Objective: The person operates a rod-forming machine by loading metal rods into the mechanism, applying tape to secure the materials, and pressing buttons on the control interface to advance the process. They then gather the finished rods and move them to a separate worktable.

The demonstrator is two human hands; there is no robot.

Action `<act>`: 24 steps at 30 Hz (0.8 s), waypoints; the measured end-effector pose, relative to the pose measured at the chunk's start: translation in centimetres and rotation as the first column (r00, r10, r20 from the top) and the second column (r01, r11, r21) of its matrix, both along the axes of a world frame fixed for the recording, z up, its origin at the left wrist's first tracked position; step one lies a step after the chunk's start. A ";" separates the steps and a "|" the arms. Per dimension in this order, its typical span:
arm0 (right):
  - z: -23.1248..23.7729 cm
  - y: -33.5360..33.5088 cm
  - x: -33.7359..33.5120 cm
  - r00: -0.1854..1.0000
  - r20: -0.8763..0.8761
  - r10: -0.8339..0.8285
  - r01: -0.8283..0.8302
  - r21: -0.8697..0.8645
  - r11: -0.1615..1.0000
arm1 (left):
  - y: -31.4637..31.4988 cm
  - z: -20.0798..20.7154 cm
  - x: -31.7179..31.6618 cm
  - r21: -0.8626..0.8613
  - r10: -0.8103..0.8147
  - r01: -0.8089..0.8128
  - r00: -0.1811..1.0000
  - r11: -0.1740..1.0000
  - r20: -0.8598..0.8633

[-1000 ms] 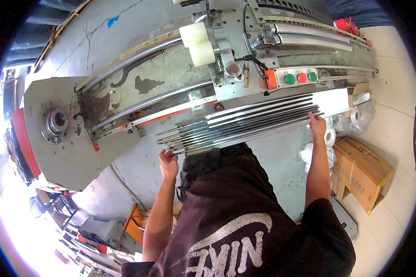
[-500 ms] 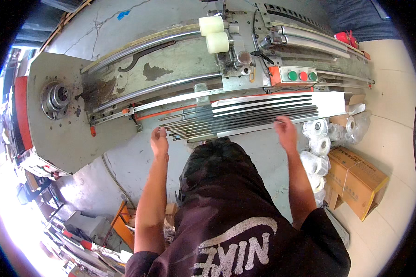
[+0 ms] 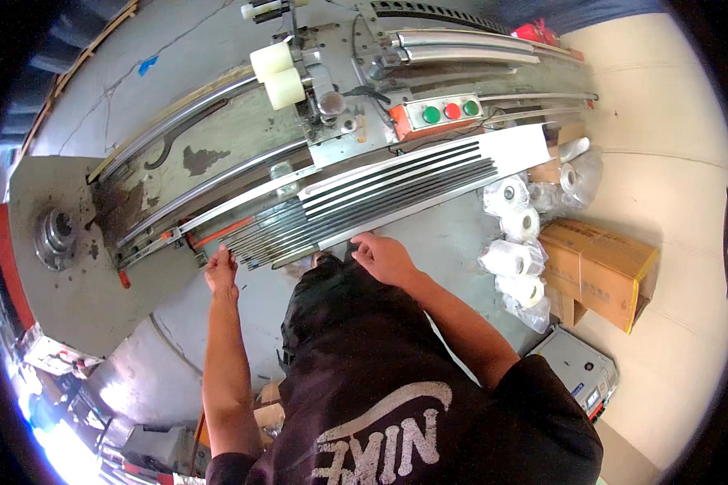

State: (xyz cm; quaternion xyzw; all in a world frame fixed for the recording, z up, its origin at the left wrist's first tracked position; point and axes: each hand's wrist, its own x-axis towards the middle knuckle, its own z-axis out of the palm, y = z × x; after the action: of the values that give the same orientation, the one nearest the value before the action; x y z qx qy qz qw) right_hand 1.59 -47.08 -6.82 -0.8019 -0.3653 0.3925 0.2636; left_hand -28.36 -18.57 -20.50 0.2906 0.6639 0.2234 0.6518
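Observation:
Thin dark rods (image 3: 279, 234) lie side by side across a white sheet (image 3: 516, 153), their bare ends sticking out past its left edge. The right part of each rod is black and thicker. At the left rod ends, my left hand (image 3: 222, 273) has its fingers pinched together; whether a rod end is between them is too small to make out. My right hand (image 3: 385, 260) is at the sheet's near edge, in front of my body, with curled fingers. Anything inside its fingertips is hidden.
Behind the rods runs a long machine bed with a grey end housing (image 3: 36, 250), white rollers (image 3: 283, 87) and a button box (image 3: 437, 115). To the right are wrapped rolls (image 3: 516, 222), a cardboard box (image 3: 597, 263) and a grey case (image 3: 573, 365).
My right hand has left the right end of the rods and come left to the sheet's near edge. My left hand stays by the left rod ends. The view has shifted and tilted.

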 end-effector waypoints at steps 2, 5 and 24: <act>-0.2 0.9 0.6 1.000 -0.021 0.018 -0.017 0.031 0.999 | -0.3 -0.2 -0.4 0.040 0.007 -0.006 1.000 0.999 -0.022; -0.4 2.7 1.3 0.999 -0.003 0.052 -0.051 0.110 0.993 | -0.3 0.5 -1.5 0.063 -0.008 0.012 0.998 0.998 -0.059; 12.0 15.2 12.8 0.802 0.345 0.488 -0.597 0.462 0.656 | -2.7 26.9 13.1 0.558 0.072 -0.035 0.996 0.829 -0.044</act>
State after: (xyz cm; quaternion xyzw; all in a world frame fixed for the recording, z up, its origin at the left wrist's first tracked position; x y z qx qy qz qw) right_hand 14.37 -31.85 5.22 -0.5780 -0.7087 0.2527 0.3160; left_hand -15.26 -21.25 6.35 0.4558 0.5983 0.4158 0.5112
